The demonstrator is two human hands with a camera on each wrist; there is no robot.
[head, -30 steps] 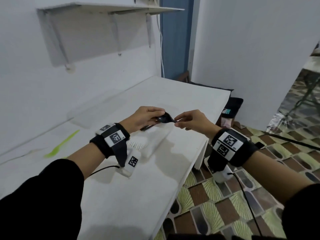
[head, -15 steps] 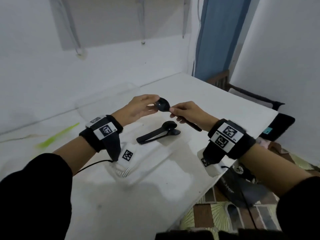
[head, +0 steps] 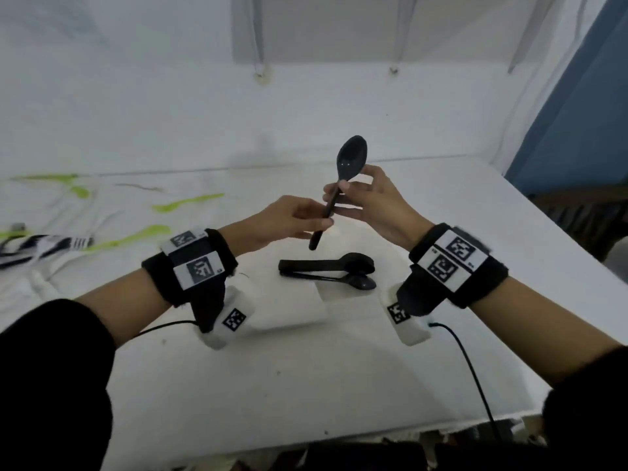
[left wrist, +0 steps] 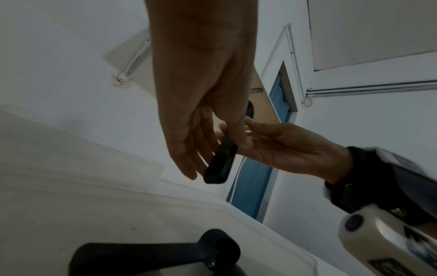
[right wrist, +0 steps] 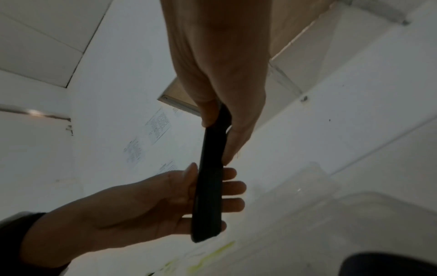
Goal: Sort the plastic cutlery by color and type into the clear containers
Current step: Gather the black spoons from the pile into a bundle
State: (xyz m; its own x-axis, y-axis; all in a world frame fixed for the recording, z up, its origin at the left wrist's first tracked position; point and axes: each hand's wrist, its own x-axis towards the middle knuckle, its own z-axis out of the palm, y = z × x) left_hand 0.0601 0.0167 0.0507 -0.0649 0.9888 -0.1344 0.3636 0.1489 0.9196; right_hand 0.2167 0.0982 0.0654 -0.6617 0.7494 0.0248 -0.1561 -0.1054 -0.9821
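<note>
Far to the left on the white table [head: 306, 385] lies a loose heap of black and white cutlery [head: 40, 246], too blurred to tell forks from knives; just right of it, lime green pieces [head: 129, 236] are scattered flat across the tabletop, one more of them [head: 185, 203] lying nearer the wall.

The left hand [head: 285, 220] reaches in from the left at mid-height above the table; its fingers are fairly straight and only gently bent, the thumb on one side and the fingertips on the other of the lower handle of a black spoon [head: 339, 185]; in the right wrist view the handle lies across those extended fingers [right wrist: 230, 187], so the hand looks to be lightly holding it rather than wrapped around it.

The spoon stands nearly upright in the air, bowl up and facing the person, handle end pointing down toward the table; it touches nothing but the two hands.

Below it, a clear container [head: 299, 311] sits on the table between the two wrists; inside lie two black spoons [head: 326, 270], side by side and overlapping, bowls to the right.

The right hand [head: 377, 205] comes in from the right; its thumb and forefinger pinch the spoon's neck just under the bowl, the other fingers spread loosely and stretched toward the left hand.
</note>
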